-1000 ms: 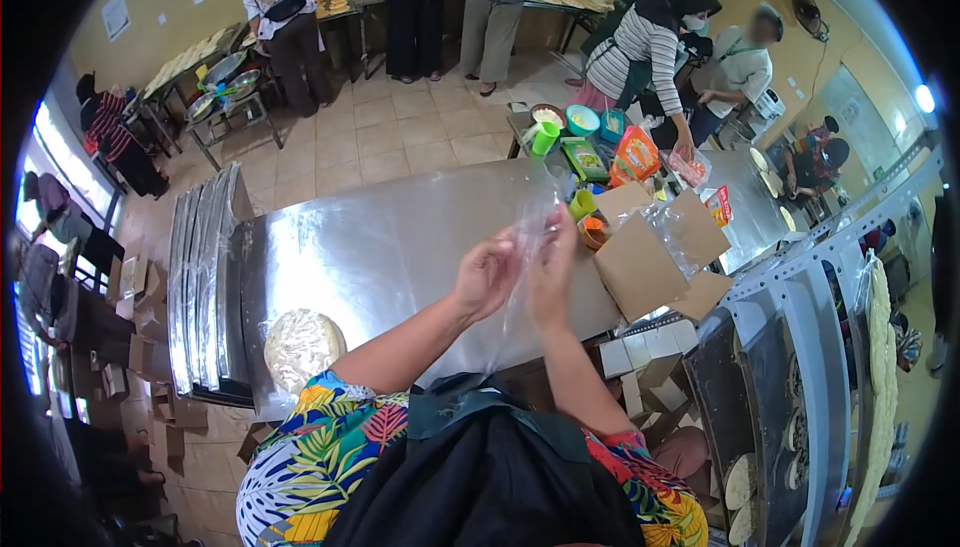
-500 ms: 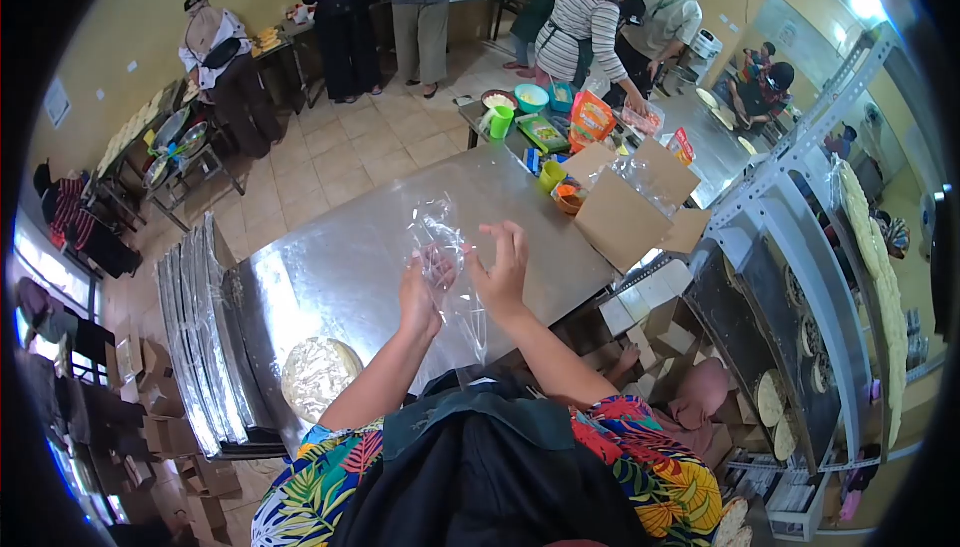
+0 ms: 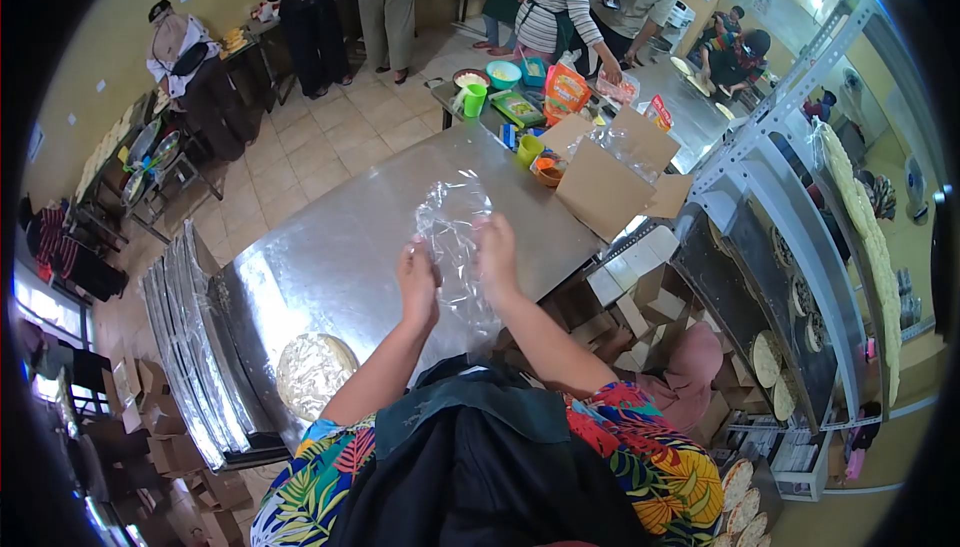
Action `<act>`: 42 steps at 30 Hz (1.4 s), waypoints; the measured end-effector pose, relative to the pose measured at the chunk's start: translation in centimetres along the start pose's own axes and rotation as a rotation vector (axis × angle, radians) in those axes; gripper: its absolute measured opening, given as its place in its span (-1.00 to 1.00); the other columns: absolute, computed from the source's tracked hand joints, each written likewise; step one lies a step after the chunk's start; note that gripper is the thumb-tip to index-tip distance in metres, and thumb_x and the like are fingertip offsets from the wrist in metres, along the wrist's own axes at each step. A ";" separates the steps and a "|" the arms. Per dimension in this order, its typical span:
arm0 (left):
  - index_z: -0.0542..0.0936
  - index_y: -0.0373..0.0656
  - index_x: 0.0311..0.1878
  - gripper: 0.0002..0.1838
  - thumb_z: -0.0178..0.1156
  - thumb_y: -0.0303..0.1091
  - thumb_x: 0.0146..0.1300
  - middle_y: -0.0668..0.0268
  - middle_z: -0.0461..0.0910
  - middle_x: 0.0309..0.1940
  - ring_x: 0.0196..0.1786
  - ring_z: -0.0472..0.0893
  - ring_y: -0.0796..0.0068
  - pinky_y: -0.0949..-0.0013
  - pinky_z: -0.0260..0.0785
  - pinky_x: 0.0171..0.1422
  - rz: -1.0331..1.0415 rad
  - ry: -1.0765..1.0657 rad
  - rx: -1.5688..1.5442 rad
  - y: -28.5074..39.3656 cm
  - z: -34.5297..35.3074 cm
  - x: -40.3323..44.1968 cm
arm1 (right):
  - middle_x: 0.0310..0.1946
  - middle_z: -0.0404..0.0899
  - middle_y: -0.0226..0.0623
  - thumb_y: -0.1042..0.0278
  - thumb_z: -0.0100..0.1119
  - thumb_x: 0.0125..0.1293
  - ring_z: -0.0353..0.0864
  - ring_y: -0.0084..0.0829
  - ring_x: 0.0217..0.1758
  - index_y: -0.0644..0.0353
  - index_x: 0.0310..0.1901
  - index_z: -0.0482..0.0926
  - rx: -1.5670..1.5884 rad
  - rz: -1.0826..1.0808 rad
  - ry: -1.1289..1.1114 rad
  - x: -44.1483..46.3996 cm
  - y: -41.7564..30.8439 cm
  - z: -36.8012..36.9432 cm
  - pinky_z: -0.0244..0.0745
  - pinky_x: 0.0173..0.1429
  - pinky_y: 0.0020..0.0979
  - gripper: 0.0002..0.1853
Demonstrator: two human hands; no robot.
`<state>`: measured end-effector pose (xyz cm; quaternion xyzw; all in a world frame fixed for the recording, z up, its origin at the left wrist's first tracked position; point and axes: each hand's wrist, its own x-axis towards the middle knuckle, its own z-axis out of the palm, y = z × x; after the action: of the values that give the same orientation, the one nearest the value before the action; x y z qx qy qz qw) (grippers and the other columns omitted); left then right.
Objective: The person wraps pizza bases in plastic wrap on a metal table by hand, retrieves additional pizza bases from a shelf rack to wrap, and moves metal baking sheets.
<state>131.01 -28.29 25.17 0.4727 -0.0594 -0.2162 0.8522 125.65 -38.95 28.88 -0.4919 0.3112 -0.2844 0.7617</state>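
Note:
A clear plastic bag [image 3: 458,237] is stretched between my two hands above the metal table. On its left edge, my left hand [image 3: 417,280] is closed with the fingers curled round the film. My right hand [image 3: 494,255] grips the opposite edge, slightly blurred by motion. Nothing shows inside the bag. Close to my left forearm, a round, flat pale thing under shiny plastic film [image 3: 316,375] lies on the table's near left corner.
The steel table [image 3: 360,217] spreads out before me, with stacked metal trays [image 3: 200,347] along its left side. An open cardboard box [image 3: 610,187] stands beyond its right end. A tray rack [image 3: 800,207] rises at the right. Several people work at other tables.
My right hand has gone from raised, spread fingers to a closed grip on the bag. The bag is now spread wider between both hands. The camera view has shifted slightly.

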 end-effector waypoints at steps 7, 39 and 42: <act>0.35 -0.02 -0.45 -0.65 -0.05 -0.04 0.40 0.53 0.19 -0.71 -0.69 0.18 0.67 0.51 -0.02 -0.63 -0.017 -0.016 0.037 3.0 -0.3 0.9 | -0.64 0.37 -0.19 0.24 -0.03 0.39 0.39 -0.39 -0.57 0.31 -0.36 0.39 -0.543 -0.640 0.026 1.6 -1.6 -0.4 0.29 -0.42 -0.33 -0.72; 0.26 -0.21 0.16 -0.57 -0.02 -0.60 0.20 0.10 0.34 0.10 0.13 0.42 0.12 0.08 0.28 0.21 -0.011 0.879 0.029 -8.6 -16.1 8.5 | 0.21 0.32 -0.04 0.43 0.17 0.04 0.21 -0.13 0.35 0.24 0.15 0.38 -1.504 -0.746 -0.978 7.2 12.2 -8.7 0.10 0.39 -0.13 -0.45; 0.24 -0.28 0.19 -0.50 -0.01 -0.61 0.13 0.03 0.34 0.12 0.13 0.42 0.03 0.16 0.27 0.22 0.419 0.915 0.802 -4.3 -11.2 6.4 | 0.22 0.33 -0.08 0.42 0.01 0.16 0.21 -0.18 0.36 0.25 0.15 0.39 -1.610 -0.904 -0.959 9.3 15.6 -9.8 0.09 0.39 -0.11 -0.53</act>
<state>138.87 -24.21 14.83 0.7775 0.1426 0.2174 0.5726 126.18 -45.94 9.50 -0.9870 -0.1398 -0.0262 0.0741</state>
